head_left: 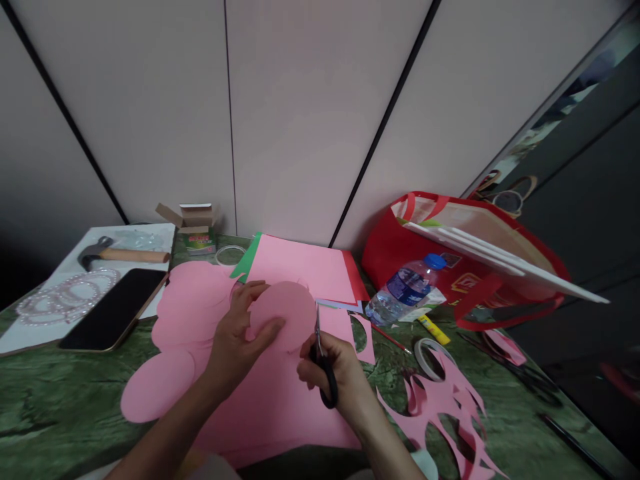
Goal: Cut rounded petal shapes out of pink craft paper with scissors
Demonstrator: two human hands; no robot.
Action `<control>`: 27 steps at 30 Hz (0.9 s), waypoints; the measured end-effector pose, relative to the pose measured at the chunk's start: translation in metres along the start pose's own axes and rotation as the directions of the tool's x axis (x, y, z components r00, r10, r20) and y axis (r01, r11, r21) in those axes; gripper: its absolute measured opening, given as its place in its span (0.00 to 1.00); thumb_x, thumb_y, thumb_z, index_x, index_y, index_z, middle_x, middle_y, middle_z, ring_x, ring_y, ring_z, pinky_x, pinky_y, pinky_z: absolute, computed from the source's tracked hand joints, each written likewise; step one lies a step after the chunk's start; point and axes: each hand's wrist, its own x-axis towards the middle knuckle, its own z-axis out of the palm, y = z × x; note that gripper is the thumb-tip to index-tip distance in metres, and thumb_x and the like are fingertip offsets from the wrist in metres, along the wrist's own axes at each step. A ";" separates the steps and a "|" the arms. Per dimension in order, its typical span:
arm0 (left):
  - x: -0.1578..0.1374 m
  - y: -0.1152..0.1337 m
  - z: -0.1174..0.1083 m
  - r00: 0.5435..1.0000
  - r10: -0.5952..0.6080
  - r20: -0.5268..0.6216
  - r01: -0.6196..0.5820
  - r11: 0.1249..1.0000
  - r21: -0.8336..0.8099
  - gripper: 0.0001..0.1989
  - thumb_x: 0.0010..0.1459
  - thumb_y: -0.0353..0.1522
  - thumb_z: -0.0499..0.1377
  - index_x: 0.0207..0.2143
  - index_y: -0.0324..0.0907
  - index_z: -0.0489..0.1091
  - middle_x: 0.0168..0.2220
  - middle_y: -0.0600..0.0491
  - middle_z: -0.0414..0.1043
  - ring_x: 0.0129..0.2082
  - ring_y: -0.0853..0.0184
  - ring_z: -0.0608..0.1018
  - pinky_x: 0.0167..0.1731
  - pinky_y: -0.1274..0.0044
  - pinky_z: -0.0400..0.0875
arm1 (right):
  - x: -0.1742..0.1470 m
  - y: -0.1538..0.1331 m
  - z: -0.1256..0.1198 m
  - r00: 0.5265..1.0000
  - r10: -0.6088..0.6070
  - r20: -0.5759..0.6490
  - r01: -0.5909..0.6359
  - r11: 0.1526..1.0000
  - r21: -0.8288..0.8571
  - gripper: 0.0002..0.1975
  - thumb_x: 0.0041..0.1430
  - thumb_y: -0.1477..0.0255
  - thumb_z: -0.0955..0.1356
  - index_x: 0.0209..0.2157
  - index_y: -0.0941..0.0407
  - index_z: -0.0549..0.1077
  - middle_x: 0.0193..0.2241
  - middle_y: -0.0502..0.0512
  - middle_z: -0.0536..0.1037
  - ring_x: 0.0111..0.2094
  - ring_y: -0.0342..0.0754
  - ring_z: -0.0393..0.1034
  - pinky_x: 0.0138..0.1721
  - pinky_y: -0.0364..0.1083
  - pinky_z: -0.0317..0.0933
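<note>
My left hand grips a pink paper circle, thumb on its face and fingers behind it. In my right hand is a pair of black-handled scissors, its blades upright against the circle's right edge. Beneath both hands lies a large pink paper sheet. More pink paper circles are piled to the left of my left hand. Curled pink paper scraps with round cutouts lie to the right of my right hand.
A phone, beaded strands and a hammer are at the left. Coloured paper sheets and a small open box stand behind. A water bottle leans by a red bag; a tape roll is nearer.
</note>
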 end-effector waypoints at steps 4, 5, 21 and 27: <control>0.000 0.000 0.000 1.000 0.014 -0.001 -0.014 1.000 0.020 0.16 0.50 0.37 0.56 0.43 0.47 0.62 0.47 0.52 0.66 0.48 0.58 0.69 0.42 0.68 0.67 | 0.000 0.000 0.000 1.000 0.002 -0.008 -0.002 1.000 0.004 0.08 0.41 0.73 0.70 0.23 0.57 0.66 0.14 0.43 0.66 0.15 0.38 0.58 0.18 0.38 0.53; 0.001 0.000 0.000 1.000 0.020 -0.004 -0.020 0.999 0.027 0.16 0.50 0.37 0.56 0.43 0.47 0.62 0.47 0.52 0.66 0.48 0.58 0.69 0.42 0.68 0.67 | 0.000 0.001 0.000 1.000 0.003 -0.012 -0.002 1.000 0.009 0.08 0.41 0.73 0.70 0.23 0.57 0.66 0.14 0.42 0.65 0.15 0.38 0.57 0.18 0.38 0.52; 0.001 -0.001 0.000 0.999 0.036 -0.011 -0.036 0.999 -0.002 0.15 0.50 0.36 0.56 0.42 0.45 0.62 0.47 0.51 0.65 0.49 0.59 0.68 0.34 0.73 0.70 | -0.001 -0.004 0.002 1.000 0.014 -0.028 -0.015 1.000 -0.020 0.08 0.41 0.72 0.69 0.22 0.58 0.65 0.12 0.42 0.62 0.14 0.37 0.55 0.16 0.38 0.51; 0.001 -0.005 0.001 0.999 0.029 -0.015 -0.029 0.998 -0.061 0.17 0.50 0.37 0.57 0.43 0.45 0.64 0.47 0.50 0.66 0.49 0.59 0.68 0.45 0.69 0.65 | 0.000 -0.003 0.002 0.996 0.013 -0.084 -0.013 1.000 0.008 0.07 0.42 0.72 0.69 0.20 0.57 0.65 0.12 0.41 0.61 0.13 0.37 0.56 0.17 0.39 0.55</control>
